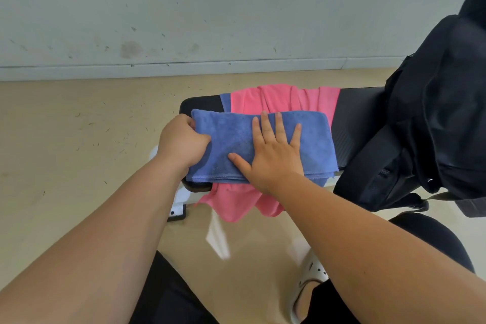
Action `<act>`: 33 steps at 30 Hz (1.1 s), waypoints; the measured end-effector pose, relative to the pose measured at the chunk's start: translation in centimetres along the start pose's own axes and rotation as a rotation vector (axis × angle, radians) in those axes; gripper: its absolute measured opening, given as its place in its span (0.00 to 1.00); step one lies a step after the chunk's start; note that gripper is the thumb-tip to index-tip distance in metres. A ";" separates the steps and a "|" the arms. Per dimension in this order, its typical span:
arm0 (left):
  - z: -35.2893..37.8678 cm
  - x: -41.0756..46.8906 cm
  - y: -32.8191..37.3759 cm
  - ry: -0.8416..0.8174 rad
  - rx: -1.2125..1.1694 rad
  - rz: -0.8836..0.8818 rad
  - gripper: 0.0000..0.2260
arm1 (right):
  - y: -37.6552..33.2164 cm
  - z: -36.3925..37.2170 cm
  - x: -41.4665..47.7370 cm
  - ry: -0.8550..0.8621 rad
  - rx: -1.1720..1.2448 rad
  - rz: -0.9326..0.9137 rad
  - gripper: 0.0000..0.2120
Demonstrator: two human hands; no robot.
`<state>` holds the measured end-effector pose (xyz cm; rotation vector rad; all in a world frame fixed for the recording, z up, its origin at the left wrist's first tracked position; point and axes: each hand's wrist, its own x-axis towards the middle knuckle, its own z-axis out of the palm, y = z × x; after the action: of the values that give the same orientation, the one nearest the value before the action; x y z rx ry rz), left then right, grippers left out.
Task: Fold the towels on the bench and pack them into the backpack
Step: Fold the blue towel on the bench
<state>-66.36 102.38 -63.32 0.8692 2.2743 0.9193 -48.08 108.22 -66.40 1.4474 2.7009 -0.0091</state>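
A blue towel (231, 137), folded into a long band, lies across the black bench (357, 118). My left hand (181, 139) is closed on the towel's left end. My right hand (273, 150) rests flat on the towel's middle with fingers spread. Under the blue towel a pink towel (284, 98) lies unfolded; it shows behind the blue one and hangs off the bench's near edge. The black backpack (441, 113) stands on the bench's right end, to the right of both hands; I cannot tell whether it is unzipped.
A grey wall (210, 8) runs behind the bench. The beige floor (79, 126) spreads to the left. A white bench leg with a black foot (177, 210) stands below the left end. My knees and a white shoe (310, 276) are at the bottom.
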 end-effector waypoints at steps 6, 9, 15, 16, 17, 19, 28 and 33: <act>-0.3 -2.2 0.7 -0.030 -0.648 -0.252 0.08 | 0.0 0.0 -0.1 -0.001 0.006 -0.002 0.48; -0.6 -2.2 0.4 -0.146 -0.632 -0.246 0.03 | 0.0 -0.1 0.0 -0.020 0.004 -0.009 0.48; -1.6 -2.8 1.4 -0.163 -0.686 -0.095 0.10 | -0.1 -1.3 0.2 -0.129 0.068 -0.006 0.47; -2.0 -2.9 1.4 -0.157 -0.696 -0.093 0.10 | -0.4 -1.5 0.0 -0.136 0.092 0.003 0.47; -2.4 -3.1 1.4 -0.154 -0.708 -0.092 0.11 | -0.9 -1.8 -0.2 -0.134 0.124 0.013 0.47; -3.6 -3.5 1.2 -0.126 -0.733 -0.098 0.12 | -2.3 -2.2 -1.0 -0.105 0.206 0.023 0.47; -8.6 -3.9 1.4 0.048 -0.606 -0.091 0.11 | -3.5 -3.0 -2.0 0.013 0.566 -0.053 0.40; -4.1 -5.2 5.1 0.012 -0.592 -0.032 0.08 | 0.9 -3.6 -1.9 0.428 1.078 0.026 0.22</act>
<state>-63.89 99.86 -55.72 0.5567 1.8476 1.4744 -46.54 107.33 -62.69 1.8161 3.1452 -1.5137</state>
